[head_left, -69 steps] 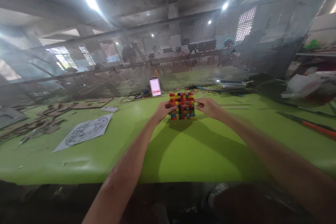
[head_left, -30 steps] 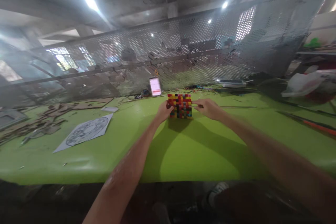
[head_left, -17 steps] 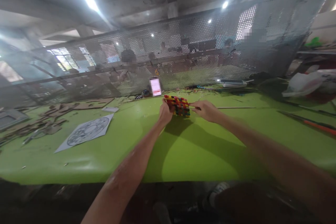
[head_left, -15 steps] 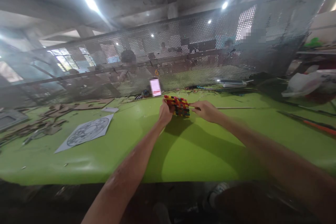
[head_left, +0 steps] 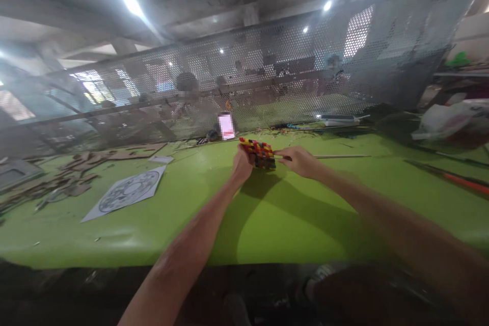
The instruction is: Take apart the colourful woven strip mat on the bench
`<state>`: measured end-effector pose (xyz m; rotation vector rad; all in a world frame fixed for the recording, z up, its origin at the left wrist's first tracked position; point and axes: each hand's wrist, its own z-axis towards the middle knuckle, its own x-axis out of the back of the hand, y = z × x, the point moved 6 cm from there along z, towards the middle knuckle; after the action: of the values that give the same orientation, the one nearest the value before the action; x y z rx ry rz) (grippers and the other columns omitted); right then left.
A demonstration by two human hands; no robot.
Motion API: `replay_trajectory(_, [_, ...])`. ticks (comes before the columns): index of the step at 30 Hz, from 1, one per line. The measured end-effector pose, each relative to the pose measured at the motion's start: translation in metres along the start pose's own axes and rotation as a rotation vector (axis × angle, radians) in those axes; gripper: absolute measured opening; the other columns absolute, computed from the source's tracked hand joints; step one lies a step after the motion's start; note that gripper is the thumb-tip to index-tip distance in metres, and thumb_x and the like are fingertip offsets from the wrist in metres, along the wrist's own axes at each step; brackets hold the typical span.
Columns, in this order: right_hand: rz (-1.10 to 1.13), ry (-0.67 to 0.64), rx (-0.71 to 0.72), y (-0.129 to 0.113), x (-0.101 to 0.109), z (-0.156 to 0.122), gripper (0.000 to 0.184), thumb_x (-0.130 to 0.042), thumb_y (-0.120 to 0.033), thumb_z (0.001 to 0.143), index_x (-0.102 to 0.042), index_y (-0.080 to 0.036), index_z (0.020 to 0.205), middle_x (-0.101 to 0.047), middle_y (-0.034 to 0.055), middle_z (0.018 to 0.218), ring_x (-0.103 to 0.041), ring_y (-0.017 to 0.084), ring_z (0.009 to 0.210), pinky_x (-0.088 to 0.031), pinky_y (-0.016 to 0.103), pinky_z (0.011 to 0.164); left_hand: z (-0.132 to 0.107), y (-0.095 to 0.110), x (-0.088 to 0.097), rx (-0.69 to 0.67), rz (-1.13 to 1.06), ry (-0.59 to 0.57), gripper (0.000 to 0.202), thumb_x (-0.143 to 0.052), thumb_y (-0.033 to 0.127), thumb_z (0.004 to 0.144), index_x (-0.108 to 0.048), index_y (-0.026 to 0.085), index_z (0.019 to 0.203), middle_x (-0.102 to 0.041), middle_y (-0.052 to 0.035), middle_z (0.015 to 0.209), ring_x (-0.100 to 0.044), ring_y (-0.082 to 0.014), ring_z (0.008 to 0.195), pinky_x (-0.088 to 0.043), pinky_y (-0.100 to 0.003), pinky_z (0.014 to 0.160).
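A small slab patterned in red, yellow, green and dark checks (head_left: 263,154), woven or brick-like, is held tilted just above the green table. My left hand (head_left: 242,164) is closed around its left end, hiding that edge. My right hand (head_left: 300,162) is closed in a pinch at the slab's right edge. A thin pale stick (head_left: 342,156) stretches out to the right from behind this hand and appears to be gripped in it. Whether its tip touches the slab I cannot tell.
A printed sheet with a round pattern (head_left: 130,191) and cardboard scraps (head_left: 89,158) lie left on the green table (head_left: 183,244). A lit phone (head_left: 226,126) leans against the perforated screen (head_left: 267,91). At right are an orange-handled tool (head_left: 464,182) and a plastic bag (head_left: 439,119).
The slab has tipped slightly between my hands. The stick's far end has shifted a little to the left. Both hands keep their hold in almost the same place.
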<state>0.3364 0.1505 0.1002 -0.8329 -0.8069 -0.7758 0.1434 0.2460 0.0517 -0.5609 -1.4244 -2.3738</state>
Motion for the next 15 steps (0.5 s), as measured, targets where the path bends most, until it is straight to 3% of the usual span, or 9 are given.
replay_trajectory(6, [0.041,0.006,0.011,0.0004,0.0,0.0003,0.036,-0.06,-0.017,0.094,-0.078,-0.016,0.126,-0.078,0.0127,0.117,-0.077,0.025,0.087,-0.058,0.035,0.081,-0.0012,-0.0018,-0.0009,-0.039,-0.191,0.069,0.03,-0.068,0.022,0.086,-0.051,0.022,0.11,-0.072,-0.0119,0.097,-0.066,-0.036,0.107,-0.047,-0.043,0.089])
replay_trajectory(11, [0.051,-0.007,0.014,-0.0008,-0.0017,0.0006,0.037,-0.061,-0.016,0.093,-0.077,-0.015,0.126,-0.078,0.0121,0.119,-0.077,0.025,0.088,-0.057,0.033,0.081,-0.0016,0.0005,-0.0014,0.005,-0.139,0.038,0.026,-0.065,0.023,0.089,-0.05,0.021,0.111,-0.072,-0.0123,0.098,-0.068,-0.0336,0.099,-0.049,-0.042,0.084])
replay_trajectory(15, [0.054,-0.011,0.0,0.0018,-0.0013,0.0014,0.037,-0.062,-0.017,0.093,-0.077,-0.016,0.126,-0.078,0.0125,0.118,-0.076,0.024,0.085,-0.056,0.032,0.079,-0.0022,0.0064,-0.0002,-0.001,-0.226,0.012,0.026,-0.065,0.031,0.091,-0.052,0.022,0.112,-0.072,-0.0111,0.094,-0.068,-0.0315,0.094,-0.05,-0.041,0.08])
